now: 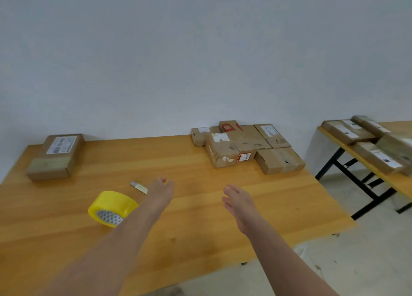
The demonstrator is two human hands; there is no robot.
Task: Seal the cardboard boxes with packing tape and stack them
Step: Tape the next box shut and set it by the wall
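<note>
A yellow roll of packing tape (112,207) stands on its edge on the wooden table (200,217), left of centre. Beside it lies a small utility knife (138,187). One taped cardboard box (56,156) sits at the far left by the wall. Several cardboard boxes (245,147) lie clustered at the far right of the table. My left hand (161,190) reaches forward over the table, fingers loosely curled, holding nothing, its wrist over the knife's end. My right hand (238,201) is stretched out with relaxed fingers, empty, short of the box cluster.
A second table (379,175) with black legs stands to the right, carrying several more labelled boxes (365,139). A gap of pale floor (334,206) separates the two tables. A plain white wall backs both.
</note>
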